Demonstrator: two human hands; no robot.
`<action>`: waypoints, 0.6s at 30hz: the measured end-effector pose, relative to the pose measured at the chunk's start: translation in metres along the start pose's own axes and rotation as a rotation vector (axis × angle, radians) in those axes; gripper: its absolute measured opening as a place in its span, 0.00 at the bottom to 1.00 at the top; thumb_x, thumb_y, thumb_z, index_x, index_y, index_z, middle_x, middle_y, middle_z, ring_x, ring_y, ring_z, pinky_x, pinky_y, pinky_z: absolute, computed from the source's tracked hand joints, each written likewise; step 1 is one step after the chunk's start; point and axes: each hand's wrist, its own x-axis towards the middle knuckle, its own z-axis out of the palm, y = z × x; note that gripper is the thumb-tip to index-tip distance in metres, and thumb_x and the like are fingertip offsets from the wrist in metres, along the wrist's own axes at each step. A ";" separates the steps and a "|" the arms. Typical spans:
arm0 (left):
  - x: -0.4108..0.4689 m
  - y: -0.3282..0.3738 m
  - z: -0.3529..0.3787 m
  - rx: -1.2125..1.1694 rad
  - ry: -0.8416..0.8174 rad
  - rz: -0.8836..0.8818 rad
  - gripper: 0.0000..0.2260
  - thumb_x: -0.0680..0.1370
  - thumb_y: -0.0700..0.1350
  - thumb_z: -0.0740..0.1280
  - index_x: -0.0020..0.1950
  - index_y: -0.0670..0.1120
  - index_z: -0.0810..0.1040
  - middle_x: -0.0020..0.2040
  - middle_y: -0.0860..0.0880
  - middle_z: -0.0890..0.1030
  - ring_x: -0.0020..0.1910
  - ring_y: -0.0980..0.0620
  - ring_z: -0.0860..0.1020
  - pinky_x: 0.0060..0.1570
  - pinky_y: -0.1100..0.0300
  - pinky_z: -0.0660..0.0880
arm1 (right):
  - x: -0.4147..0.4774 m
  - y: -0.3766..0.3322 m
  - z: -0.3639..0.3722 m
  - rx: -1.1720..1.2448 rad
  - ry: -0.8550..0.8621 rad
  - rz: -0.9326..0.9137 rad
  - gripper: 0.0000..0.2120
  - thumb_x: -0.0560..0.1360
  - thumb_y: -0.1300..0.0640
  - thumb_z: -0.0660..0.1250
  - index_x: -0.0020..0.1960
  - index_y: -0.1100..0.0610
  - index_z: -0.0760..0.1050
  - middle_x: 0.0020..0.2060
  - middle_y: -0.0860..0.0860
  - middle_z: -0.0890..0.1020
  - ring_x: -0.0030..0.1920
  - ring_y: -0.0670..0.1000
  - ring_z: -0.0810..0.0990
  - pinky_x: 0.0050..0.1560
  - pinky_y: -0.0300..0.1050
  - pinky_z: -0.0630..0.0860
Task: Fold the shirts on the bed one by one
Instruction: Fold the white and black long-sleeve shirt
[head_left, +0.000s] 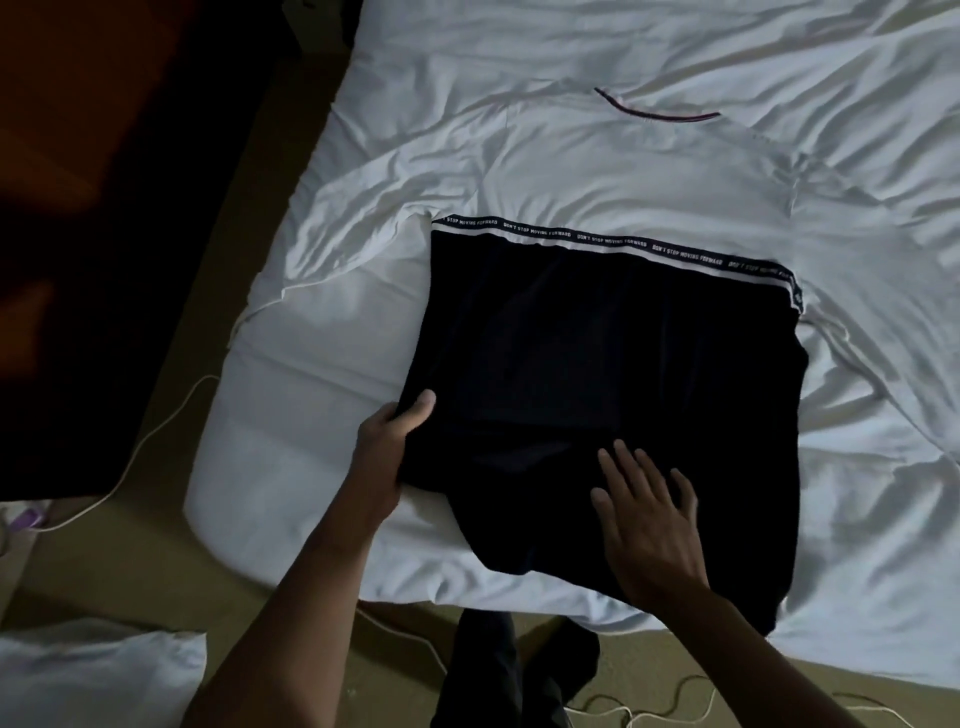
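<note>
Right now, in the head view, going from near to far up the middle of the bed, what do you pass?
right hand, flat on the black shirt → black shirt's lettered band → white shirt's trimmed collar

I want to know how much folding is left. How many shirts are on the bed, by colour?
black shirt: 1
white shirt, with dark collar trim, hard to tell from the sheet: 1
Total: 2
</note>
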 end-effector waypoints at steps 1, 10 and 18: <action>-0.003 -0.003 -0.006 0.114 -0.046 -0.029 0.17 0.74 0.49 0.79 0.58 0.42 0.86 0.53 0.42 0.87 0.53 0.42 0.87 0.60 0.47 0.81 | -0.006 0.007 -0.005 0.033 0.058 0.046 0.29 0.84 0.42 0.45 0.78 0.52 0.69 0.78 0.51 0.68 0.79 0.53 0.64 0.75 0.59 0.56; -0.041 -0.025 -0.027 0.226 0.079 0.207 0.08 0.77 0.42 0.77 0.54 0.42 0.85 0.50 0.40 0.87 0.52 0.41 0.86 0.56 0.46 0.83 | -0.046 0.055 -0.033 0.564 0.237 0.842 0.36 0.80 0.40 0.66 0.75 0.65 0.61 0.66 0.66 0.72 0.64 0.67 0.72 0.65 0.65 0.70; -0.047 -0.011 -0.041 0.400 0.202 0.271 0.18 0.78 0.50 0.76 0.35 0.39 0.78 0.30 0.45 0.76 0.32 0.49 0.78 0.35 0.59 0.73 | -0.056 0.069 -0.068 0.907 0.393 0.756 0.12 0.83 0.49 0.66 0.52 0.58 0.74 0.40 0.54 0.79 0.43 0.58 0.78 0.45 0.51 0.73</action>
